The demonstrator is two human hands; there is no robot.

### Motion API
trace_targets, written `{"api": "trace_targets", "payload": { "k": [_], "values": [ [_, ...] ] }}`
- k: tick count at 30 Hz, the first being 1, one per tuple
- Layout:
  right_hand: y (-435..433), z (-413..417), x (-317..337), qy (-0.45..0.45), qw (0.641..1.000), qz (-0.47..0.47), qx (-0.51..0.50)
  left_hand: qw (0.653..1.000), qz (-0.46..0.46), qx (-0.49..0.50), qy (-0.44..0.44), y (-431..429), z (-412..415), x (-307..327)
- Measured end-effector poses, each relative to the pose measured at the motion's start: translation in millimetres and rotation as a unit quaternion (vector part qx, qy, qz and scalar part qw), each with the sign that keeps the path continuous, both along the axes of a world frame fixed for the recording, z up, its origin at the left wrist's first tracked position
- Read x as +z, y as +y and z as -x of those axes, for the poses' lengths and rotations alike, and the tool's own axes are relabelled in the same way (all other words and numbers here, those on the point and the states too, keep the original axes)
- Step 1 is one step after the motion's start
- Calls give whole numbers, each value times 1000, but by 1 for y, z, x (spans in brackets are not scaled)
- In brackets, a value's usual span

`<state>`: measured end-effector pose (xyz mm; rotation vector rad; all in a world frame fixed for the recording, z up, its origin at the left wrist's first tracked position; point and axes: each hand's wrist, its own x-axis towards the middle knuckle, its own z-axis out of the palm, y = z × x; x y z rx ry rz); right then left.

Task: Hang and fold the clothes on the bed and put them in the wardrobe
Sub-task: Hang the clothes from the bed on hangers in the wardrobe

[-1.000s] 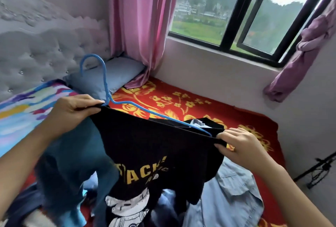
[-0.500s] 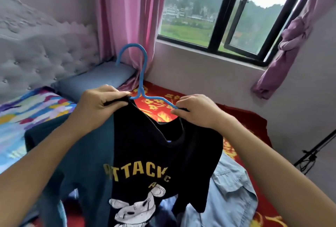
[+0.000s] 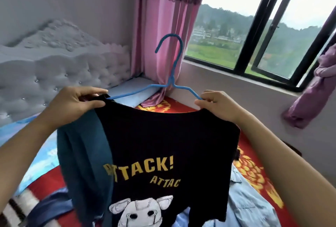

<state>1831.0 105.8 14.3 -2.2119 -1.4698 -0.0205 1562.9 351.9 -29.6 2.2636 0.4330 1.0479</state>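
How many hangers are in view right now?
1. The blue hanger is held up inside the black T-shirt, whose shoulders the left hand and right hand pinch. More may be hidden under the clothes on the bed.

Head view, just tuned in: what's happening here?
A person holds a black printed T-shirt up over the bed on a blue hanger. The left hand pinches one shoulder, and the right hand pinches the other at the hanger's end. A light blue shirt lies on the bed underneath, not yet hung or folded.
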Motion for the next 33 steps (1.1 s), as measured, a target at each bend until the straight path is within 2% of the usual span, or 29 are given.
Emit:
{"api": "trace_targets", "payload": {
  "k": [7, 13, 19, 22, 26, 29, 33],
  "values": [
    [42, 31, 4, 80, 990, -75, 89, 993, -1, 108, -50, -8, 60, 11],
    [87, 86, -7, 92, 968, -96, 211, 967, 18, 241, -88, -52, 144, -11],
    [135, 190, -28, 80, 927, -32, 364, 901, 44, 423, -85, -108, 263, -44],
    [152, 247, -22, 83, 907, -16, 413, 861, 20, 497, -103, -136, 317, -40],
    [162, 306, -20, 93, 885, 12, 455, 825, -25, 554, -107, -155, 368, -36],
    [163, 356, -26, 98, 863, 37, 493, 800, -26, 591, -97, -158, 414, -39],
    [168, 426, -26, 140, 839, 62, 521, 784, -18, 614, -85, -146, 481, -36]
  ]
}}
